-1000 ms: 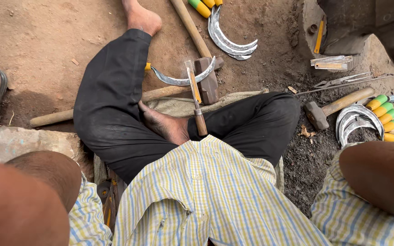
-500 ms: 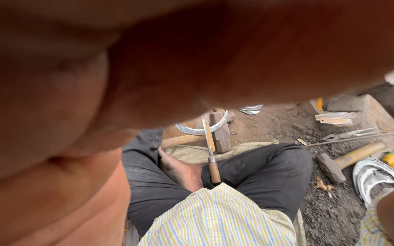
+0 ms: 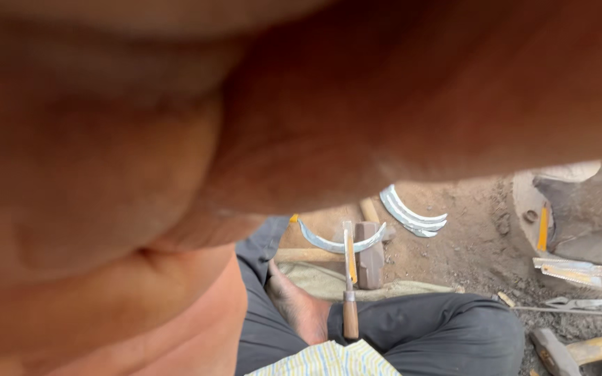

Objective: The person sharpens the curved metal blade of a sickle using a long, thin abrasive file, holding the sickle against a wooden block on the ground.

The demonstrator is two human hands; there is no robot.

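Bare earthen ground [image 3: 475,237] carries our work: a curved sickle blade [image 3: 336,244] lies across a wooden block [image 3: 369,254], a wooden-handled file [image 3: 349,292] resting over it above our crossed legs [image 3: 426,334]. More blades [image 3: 412,217] lie beyond, a hammer [image 3: 580,348] at the right. Our raised arm [image 3: 245,139] fills the view, blurred; whether either hand's fingers are clenched or released we cannot tell

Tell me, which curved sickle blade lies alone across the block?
The single curved blade resting on the dark block, beside the wooden-handled tool. The other blades lie stacked together on the dirt farther away.
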